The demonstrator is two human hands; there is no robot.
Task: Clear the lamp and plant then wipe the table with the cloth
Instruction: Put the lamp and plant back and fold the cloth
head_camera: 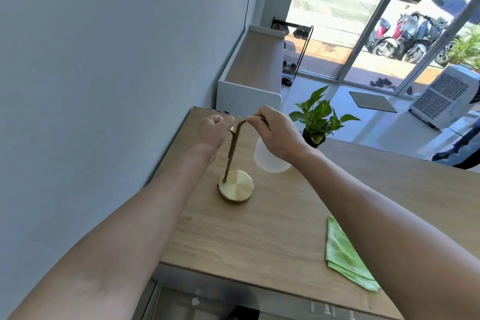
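Note:
A brass lamp [235, 186] with a round base stands on the wooden table [259, 236] near its left edge. My left hand [214, 135] grips the top of the upright stem. My right hand [275, 135] holds the bent upper arm of the lamp, and the white frosted shade [267, 160] hangs below it. A small potted plant [318, 118] with green leaves stands at the table's far edge, just right of my right hand. A folded green cloth [344, 257] lies on the table near its front right, partly under my right forearm.
A grey wall runs close along the table's left side. Beyond the table stands a white cabinet [249, 78] with a wooden top. A shoe rack [296, 52], a white air cooler [446, 96] and glass doors are farther back. A person's leg shows at the right edge.

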